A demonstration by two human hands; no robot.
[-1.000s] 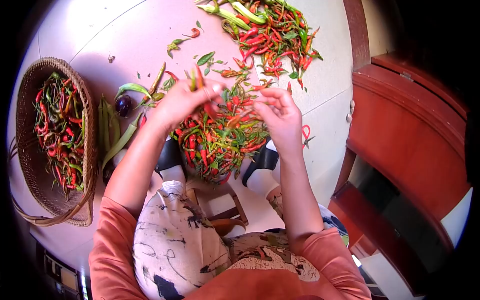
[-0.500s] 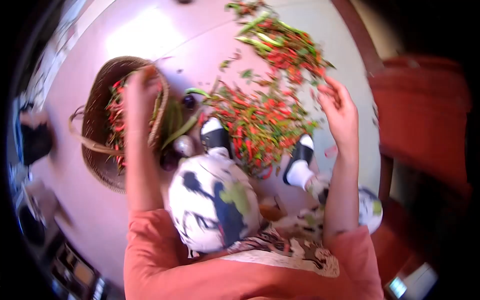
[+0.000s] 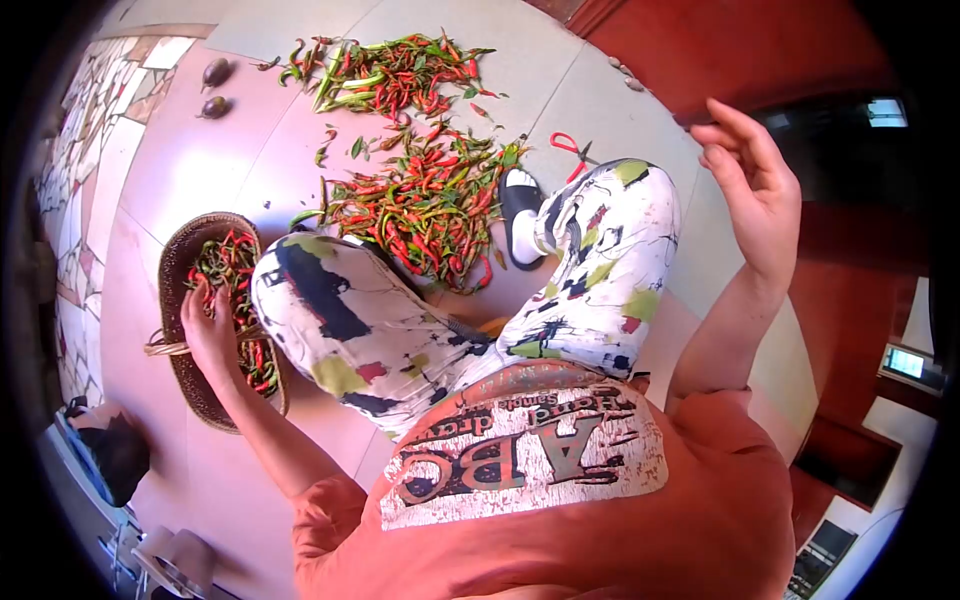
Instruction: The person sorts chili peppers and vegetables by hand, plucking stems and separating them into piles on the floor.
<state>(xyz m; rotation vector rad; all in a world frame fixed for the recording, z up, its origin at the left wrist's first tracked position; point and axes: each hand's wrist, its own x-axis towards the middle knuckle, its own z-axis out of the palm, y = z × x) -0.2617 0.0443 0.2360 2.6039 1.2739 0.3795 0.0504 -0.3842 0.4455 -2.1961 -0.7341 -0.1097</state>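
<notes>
My left hand (image 3: 210,338) is at the woven basket (image 3: 180,375), by its handle (image 3: 165,348). Its fingers are apart and slightly bent over the red and green chili peppers (image 3: 228,262) inside, with nothing visibly gripped. Raised out to the right, well away from the peppers, my right hand (image 3: 752,195) has loosely bent fingers and holds nothing. A large heap of chili peppers (image 3: 425,205) with stems and leaves lies on the floor in front of my feet. Beyond it is a second heap (image 3: 415,75), with long green pods (image 3: 350,95) at its left side.
Red-handled scissors (image 3: 572,150) lie on the tiled floor right of the heap, near my sandal (image 3: 518,205). Two dark, round eggplant-like vegetables (image 3: 214,90) rest at the upper left. Dark red furniture (image 3: 720,50) stands at the upper right.
The view has swung, bringing the scissors into sight. My left hand stays at the basket, now lower by its handle. My right hand has moved away from the heaps to the right, its fingers opening.
</notes>
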